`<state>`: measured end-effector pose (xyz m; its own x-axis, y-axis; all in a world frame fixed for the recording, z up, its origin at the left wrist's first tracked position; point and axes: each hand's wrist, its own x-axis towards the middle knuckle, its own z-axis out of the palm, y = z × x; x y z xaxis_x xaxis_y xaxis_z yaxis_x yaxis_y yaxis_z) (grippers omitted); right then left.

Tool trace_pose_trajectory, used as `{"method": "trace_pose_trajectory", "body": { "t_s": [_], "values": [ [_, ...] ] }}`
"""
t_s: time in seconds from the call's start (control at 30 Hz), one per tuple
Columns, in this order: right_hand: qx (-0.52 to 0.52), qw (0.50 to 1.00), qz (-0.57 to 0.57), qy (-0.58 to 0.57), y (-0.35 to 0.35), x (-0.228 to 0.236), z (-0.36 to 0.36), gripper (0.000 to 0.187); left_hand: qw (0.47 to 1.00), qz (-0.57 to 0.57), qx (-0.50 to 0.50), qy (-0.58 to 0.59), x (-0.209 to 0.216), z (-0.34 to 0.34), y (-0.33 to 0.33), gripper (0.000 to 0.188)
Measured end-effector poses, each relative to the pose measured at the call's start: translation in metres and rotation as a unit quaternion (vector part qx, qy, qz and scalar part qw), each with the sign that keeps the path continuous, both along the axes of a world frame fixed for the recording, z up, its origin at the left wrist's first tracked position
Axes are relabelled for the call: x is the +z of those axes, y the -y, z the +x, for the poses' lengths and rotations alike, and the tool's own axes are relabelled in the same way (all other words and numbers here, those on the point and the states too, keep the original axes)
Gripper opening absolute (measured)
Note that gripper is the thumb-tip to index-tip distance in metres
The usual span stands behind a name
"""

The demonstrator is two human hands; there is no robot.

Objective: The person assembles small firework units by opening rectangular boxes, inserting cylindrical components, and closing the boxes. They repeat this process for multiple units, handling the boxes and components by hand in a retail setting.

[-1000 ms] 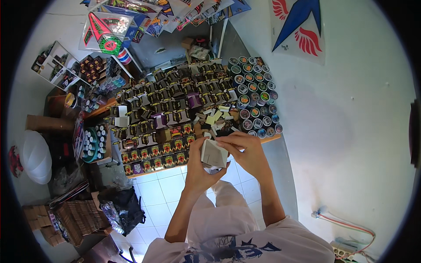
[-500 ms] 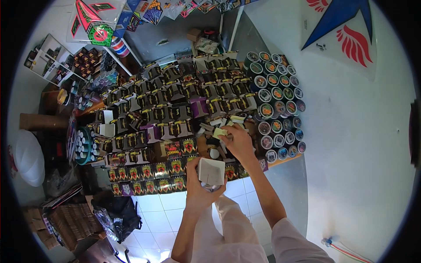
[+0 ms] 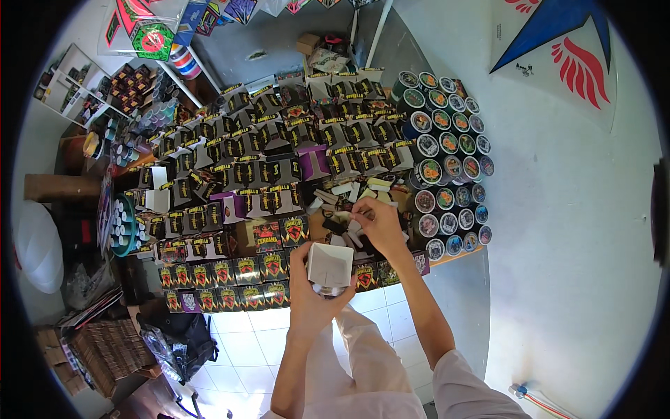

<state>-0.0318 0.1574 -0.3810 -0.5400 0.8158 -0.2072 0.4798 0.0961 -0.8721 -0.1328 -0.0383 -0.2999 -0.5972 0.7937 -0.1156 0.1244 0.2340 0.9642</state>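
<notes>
White box [image 3: 330, 267]: in the head view, held at the near side of the table [image 3: 453, 257].
Left hand [image 3: 312, 297]: fingers and thumb curled closed around the box's sides.
Right hand [image 3: 380, 227]: fingertips bent close together over loose pale pieces [image 3: 342, 188]; cannot tell whether they grip one.
Dark printed boxes [image 3: 247, 269]: rows left of the pieces.
Round-lidded containers [image 3: 449, 143]: clustered at the right.

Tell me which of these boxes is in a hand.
The open box with the whitish inside, in the left hand. It's the only box held; the black boxes nearby sit in rows on the table.
</notes>
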Motion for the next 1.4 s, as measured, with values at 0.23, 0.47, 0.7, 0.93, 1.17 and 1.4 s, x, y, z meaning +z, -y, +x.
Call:
{"method": "trace_pose_trajectory", "body": {
  "t_s": [0.23, 0.47, 0.7, 0.93, 1.17, 1.4],
  "values": [
    [-0.007, 0.952, -0.184, -0.244, 0.009, 0.075, 0.004, 0.055, 1.0, 0.005, 0.023, -0.001, 0.001, -0.001, -0.009, 0.087],
    [0.023, 0.954, -0.203, -0.219, 0.012, 0.104, 0.006, 0.033, 1.0, 0.005, 0.014, 0.013, 0.001, -0.003, -0.014, 0.085],
    [0.087, 0.988, -0.044, -0.119, 0.021, 0.11, 0.0, 0.02, 1.0, 0.01, 0.022, 0.02, 0.003, -0.003, -0.017, 0.091],
    [0.076, 0.985, -0.017, -0.157, 0.032, 0.117, -0.006, 0.018, 0.998, 0.006, 0.027, 0.057, 0.012, 0.0, -0.019, 0.081],
    [0.129, 0.977, 0.084, -0.151, 0.027, 0.123, 0.003, 0.023, 0.998, 0.025, 0.023, 0.052, 0.019, -0.002, -0.016, 0.079],
    [0.109, 0.977, 0.019, -0.183, 0.032, 0.124, 0.0, 0.021, 0.997, 0.018, 0.028, 0.073, 0.028, -0.001, -0.016, 0.08]
  ]
}}
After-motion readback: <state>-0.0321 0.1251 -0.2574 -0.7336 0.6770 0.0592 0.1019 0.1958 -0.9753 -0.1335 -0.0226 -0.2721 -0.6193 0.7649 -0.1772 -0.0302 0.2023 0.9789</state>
